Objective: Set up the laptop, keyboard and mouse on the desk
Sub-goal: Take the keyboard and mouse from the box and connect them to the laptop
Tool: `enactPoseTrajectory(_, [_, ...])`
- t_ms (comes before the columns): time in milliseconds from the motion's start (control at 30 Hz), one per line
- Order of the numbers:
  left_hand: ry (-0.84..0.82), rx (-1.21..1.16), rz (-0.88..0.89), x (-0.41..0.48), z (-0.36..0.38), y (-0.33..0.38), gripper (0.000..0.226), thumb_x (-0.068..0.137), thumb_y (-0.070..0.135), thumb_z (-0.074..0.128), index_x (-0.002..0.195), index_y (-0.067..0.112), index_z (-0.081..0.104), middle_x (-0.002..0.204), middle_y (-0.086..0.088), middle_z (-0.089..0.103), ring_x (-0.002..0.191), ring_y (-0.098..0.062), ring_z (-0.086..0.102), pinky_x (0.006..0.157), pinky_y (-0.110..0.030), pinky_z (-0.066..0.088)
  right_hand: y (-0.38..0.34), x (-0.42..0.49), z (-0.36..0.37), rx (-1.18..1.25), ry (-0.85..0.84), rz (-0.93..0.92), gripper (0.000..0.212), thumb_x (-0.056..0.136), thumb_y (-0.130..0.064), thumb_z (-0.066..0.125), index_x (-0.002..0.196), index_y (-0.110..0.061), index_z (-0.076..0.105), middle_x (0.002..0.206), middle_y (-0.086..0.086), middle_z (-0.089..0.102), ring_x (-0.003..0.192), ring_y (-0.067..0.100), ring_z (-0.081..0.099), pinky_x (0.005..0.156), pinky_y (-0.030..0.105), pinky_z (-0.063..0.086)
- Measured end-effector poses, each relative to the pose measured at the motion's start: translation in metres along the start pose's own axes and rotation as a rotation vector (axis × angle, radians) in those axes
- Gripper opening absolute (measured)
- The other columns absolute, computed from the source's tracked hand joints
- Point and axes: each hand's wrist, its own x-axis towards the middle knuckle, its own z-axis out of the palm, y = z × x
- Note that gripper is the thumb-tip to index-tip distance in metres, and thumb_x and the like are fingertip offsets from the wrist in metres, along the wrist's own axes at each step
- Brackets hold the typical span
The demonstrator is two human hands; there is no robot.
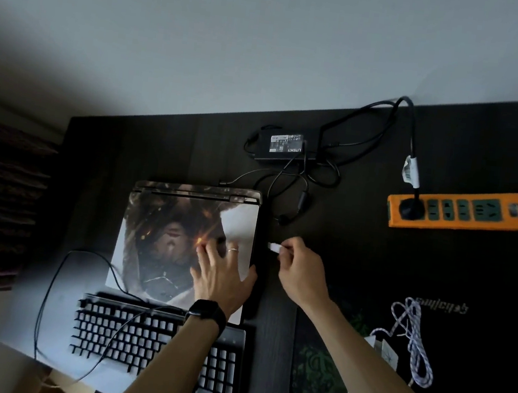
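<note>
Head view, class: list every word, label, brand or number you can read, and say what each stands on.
"LITEON": upside down on the white label of the power adapter.
Fine print on that label: too small to read.
Pale lettering on the mouse pad: upside down, too blurred to read.
The tag above the power strip: too small.
Keycaps of the keyboard: no legends readable.
The white plug pinched by the right hand: no text shows.

left hand [222, 276]: palm down, fingers spread straight | right hand [300, 273]: thumb and forefinger pinch white plug [274, 247] | both forearms extended
</note>
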Motion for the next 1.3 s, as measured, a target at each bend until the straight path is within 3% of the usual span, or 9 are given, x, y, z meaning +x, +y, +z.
enactPoseTrajectory(100, [0.088, 0.022, 0.059, 0.013, -0.001, 0.005, 0.07, 0.078, 0.064, 0.052, 0.128, 0.016, 0.043, 0.138, -0.012, 0.04, 0.126, -0.037, 0.038, 0.085, -0.052, 0.05, 0.007, 0.004, -0.005, 0.093, -0.019, 0.019, 0.016, 0.1, -0.024, 0.055, 0.112, -0.016, 0.061, 0.094, -0.001, 0.071, 0.085, 0.015, 0.068, 0.074, 0.034, 0.057])
enactPoseTrajectory(267, [0.104, -0.006, 0.059, 0.024, -0.003, 0.01, 0.072, 0.078, 0.063, 0.054, 0.129, 0.015, 0.042, 0.137, -0.011, 0.039, 0.122, -0.038, 0.04, 0.08, -0.048, 0.054, 0.012, 0.001, -0.001, 0.114, -0.015, -0.025, 0.016, 0.099, -0.026, 0.056, 0.112, -0.018, 0.062, 0.095, -0.004, 0.072, 0.085, 0.009, 0.069, 0.074, 0.03, 0.057])
enactPoseTrajectory(400, [0.104, -0.083, 0.092, 0.022, 0.004, 0.004, 0.071, 0.08, 0.059, 0.056, 0.132, 0.014, 0.039, 0.148, -0.008, 0.035, 0.133, -0.038, 0.033, 0.087, -0.053, 0.053, 0.009, 0.001, 0.002, 0.08, -0.044, -0.008, 0.017, 0.098, -0.029, 0.056, 0.11, -0.018, 0.063, 0.092, -0.003, 0.073, 0.084, 0.012, 0.07, 0.072, 0.035, 0.058])
enactPoseTrajectory(667, [0.147, -0.18, 0.09, 0.021, 0.005, 0.0, 0.071, 0.076, 0.06, 0.056, 0.132, 0.018, 0.042, 0.148, -0.001, 0.037, 0.135, -0.03, 0.032, 0.093, -0.049, 0.05, -0.002, 0.012, 0.004, 0.061, -0.173, 0.086, 0.017, 0.096, -0.03, 0.058, 0.107, -0.022, 0.069, 0.095, -0.006, 0.075, 0.091, 0.013, 0.069, 0.082, 0.035, 0.055])
enactPoseTrajectory(767, [0.164, -0.184, 0.118, 0.02, 0.005, -0.005, 0.071, 0.076, 0.061, 0.057, 0.132, 0.02, 0.043, 0.148, 0.001, 0.038, 0.135, -0.028, 0.034, 0.089, -0.046, 0.053, -0.006, 0.016, 0.002, 0.084, -0.209, 0.125, 0.014, 0.097, -0.026, 0.058, 0.103, -0.021, 0.069, 0.09, -0.005, 0.076, 0.075, 0.013, 0.071, 0.073, 0.033, 0.058])
enactPoseTrajectory(900, [0.169, -0.206, 0.113, 0.017, 0.002, -0.005, 0.07, 0.074, 0.06, 0.056, 0.131, 0.021, 0.044, 0.149, 0.004, 0.039, 0.135, -0.025, 0.036, 0.085, -0.045, 0.055, -0.008, 0.02, -0.002, 0.173, -0.267, 0.185, 0.01, 0.098, -0.021, 0.059, 0.102, -0.019, 0.068, 0.085, -0.005, 0.075, 0.045, 0.002, 0.061, 0.05, 0.013, 0.047])
enactPoseTrajectory(1300, [0.15, -0.216, 0.144, 0.013, 0.0, -0.015, 0.066, 0.078, 0.063, 0.061, 0.132, 0.029, 0.043, 0.155, 0.012, 0.032, 0.141, -0.022, 0.031, 0.085, -0.045, 0.053, -0.009, 0.017, 0.004, 0.119, -0.328, 0.208, 0.006, 0.097, -0.024, 0.059, 0.094, -0.026, 0.064, 0.077, -0.009, 0.075, 0.044, 0.003, 0.061, 0.05, 0.014, 0.044])
